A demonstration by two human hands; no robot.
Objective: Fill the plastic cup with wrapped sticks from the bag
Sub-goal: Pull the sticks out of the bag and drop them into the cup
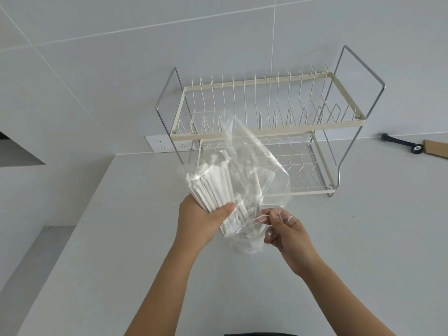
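Observation:
A clear plastic bag (252, 154) is held up over the counter, its loose end flaring upward in front of the rack. Inside it lies a bundle of white wrapped sticks (215, 187), slanting down to the right. My left hand (203, 221) grips the bag around the bundle from the left. My right hand (283, 229) pinches the bag's lower edge. Just below the bag's lower end stands a clear plastic cup (247, 243), mostly hidden behind the bag and my right hand; whether sticks are in it I cannot tell.
A two-tier wire dish rack (266, 132) stands against the tiled wall behind the bag. A wall socket (160, 144) sits to its left. A black tool (400, 143) and a cardboard piece (436, 147) lie at the far right. The grey counter's edge (80, 214) drops off at left.

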